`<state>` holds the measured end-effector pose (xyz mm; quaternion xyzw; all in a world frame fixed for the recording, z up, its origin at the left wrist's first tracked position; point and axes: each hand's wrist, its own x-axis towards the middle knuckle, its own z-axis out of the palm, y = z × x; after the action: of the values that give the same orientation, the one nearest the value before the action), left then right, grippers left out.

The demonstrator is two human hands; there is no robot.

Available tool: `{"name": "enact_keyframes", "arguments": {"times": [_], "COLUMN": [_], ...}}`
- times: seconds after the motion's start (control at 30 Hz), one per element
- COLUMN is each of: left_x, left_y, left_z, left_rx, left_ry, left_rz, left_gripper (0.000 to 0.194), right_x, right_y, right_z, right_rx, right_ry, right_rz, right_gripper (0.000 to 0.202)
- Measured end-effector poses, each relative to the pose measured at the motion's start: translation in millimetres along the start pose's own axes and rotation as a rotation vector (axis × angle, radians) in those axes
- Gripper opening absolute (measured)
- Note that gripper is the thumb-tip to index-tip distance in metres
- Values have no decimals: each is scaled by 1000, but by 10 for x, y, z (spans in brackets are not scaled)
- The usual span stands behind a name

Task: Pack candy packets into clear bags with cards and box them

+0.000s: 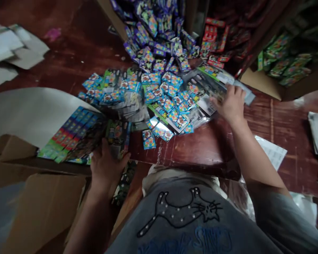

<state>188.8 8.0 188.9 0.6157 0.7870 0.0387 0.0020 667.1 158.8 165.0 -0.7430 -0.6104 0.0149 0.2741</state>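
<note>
My left hand [104,165] is at the table's front edge, with fingers and thumb around a dark printed box [118,132]. Just left of it stands a row of stacked flat boxes [69,135] with blue, red and green edges. At the right, the thumb and fingers of my right hand [231,106] curl over a clear plastic bag [219,90] with a green printed header, on a pile of similar bags. Many small blue candy packets [172,93] lie scattered over the bags between my hands. The fingertips of my right hand are slightly blurred.
Purple packets [159,46] spill from a carton at the back. Red packets [212,38] and green packets [294,67] lie in cartons farther right. White card pieces [23,46] lie at far left. An open cardboard box [42,204] stands below my left arm. A white sheet [271,151] lies under my right forearm.
</note>
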Motion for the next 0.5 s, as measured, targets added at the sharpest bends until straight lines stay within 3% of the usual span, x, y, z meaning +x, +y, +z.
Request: {"name": "enact_keyframes", "arguments": {"times": [0.13, 0.23, 0.37, 0.43, 0.5], "left_x": [-26, -57, -6, 29, 62], "left_y": [151, 267, 673, 1033, 1481], "left_z": [-76, -231, -481, -530, -483], "left_rx": [68, 46, -156, -354, -650], "left_ry": [68, 223, 444, 416, 254], "left_rz": [2, 117, 337, 414, 457], "left_gripper": [122, 100, 59, 48, 46], "right_x": [163, 193, 99, -61, -341], "right_y": [341, 410, 511, 508, 411], "right_z": [15, -30, -249, -429, -621], "right_rx": [7, 33, 16, 137, 390], "right_ry": [-222, -252, -148, -23, 113], "right_rz": [107, 134, 148, 113, 103], "right_gripper": [54, 41, 36, 34, 31]}}
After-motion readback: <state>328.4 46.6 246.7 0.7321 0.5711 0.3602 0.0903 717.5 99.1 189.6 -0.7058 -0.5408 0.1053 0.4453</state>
